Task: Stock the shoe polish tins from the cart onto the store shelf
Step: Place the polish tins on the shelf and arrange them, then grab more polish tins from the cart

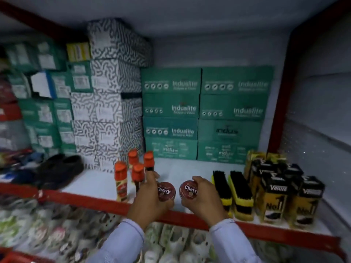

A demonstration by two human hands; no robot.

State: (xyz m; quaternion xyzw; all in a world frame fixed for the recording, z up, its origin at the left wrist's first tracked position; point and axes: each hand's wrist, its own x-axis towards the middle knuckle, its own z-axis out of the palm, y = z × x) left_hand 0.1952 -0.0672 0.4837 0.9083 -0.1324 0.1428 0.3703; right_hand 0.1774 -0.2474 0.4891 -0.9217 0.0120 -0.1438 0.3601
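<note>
Two round brown shoe polish tins with "Cherry" lids are over the front of the white store shelf [98, 182]. My left hand [149, 198] grips the left tin [164, 191] by its side. My right hand [204, 199] grips the right tin [190, 190] the same way. The tins lie side by side, a small gap between them, just behind the shelf's red front edge [85, 199]. I cannot tell whether they rest on the shelf or hover above it. The cart is out of sight.
Orange-capped liquid polish bottles [138, 172] stand just left of my left hand. Yellow shoe brushes [240, 190] and yellow-black polish boxes [275, 194] fill the right. Green shoeboxes [205, 114] and patterned boxes [110, 103] stack behind. Black shoes [60, 168] lie at left.
</note>
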